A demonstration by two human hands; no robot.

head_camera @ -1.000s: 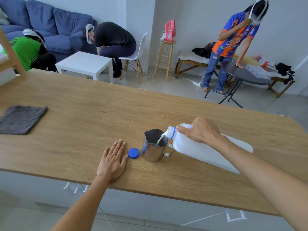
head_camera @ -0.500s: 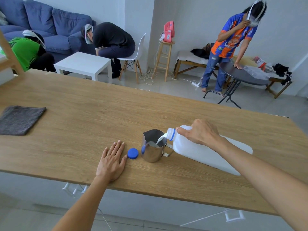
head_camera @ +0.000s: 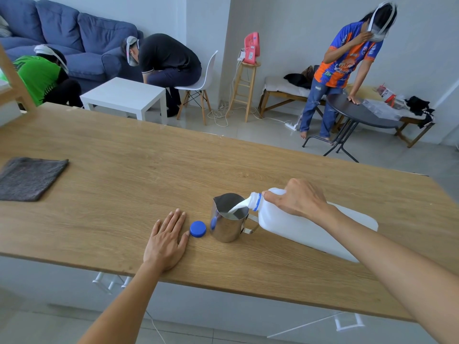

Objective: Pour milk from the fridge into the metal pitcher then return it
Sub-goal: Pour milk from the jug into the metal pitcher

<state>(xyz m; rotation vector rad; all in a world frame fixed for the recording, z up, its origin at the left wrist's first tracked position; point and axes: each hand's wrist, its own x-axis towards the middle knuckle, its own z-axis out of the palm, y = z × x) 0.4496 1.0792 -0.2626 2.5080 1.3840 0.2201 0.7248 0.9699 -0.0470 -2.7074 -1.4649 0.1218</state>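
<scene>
A shiny metal pitcher [head_camera: 227, 225] stands upright on the wooden counter [head_camera: 124, 184], its handle to the right. My right hand [head_camera: 296, 199] grips the handle of a white milk jug [head_camera: 305, 227], tipped with its neck over the pitcher's rim. A white stream of milk [head_camera: 239, 207] runs from the neck into the pitcher, which holds some milk. The jug's blue cap [head_camera: 198, 228] lies on the counter just left of the pitcher. My left hand [head_camera: 166, 240] rests flat on the counter, fingers spread, its thumb beside the cap.
A dark grey cloth [head_camera: 29, 177] lies at the counter's far left. Beyond the counter are a white low table [head_camera: 124, 95], a blue sofa [head_camera: 82, 38], a round black table [head_camera: 357, 112], and three people wearing headsets.
The milk stream has thickened and the level in the pitcher has risen. The jug is tipped slightly further. My left hand stays flat by the cap.
</scene>
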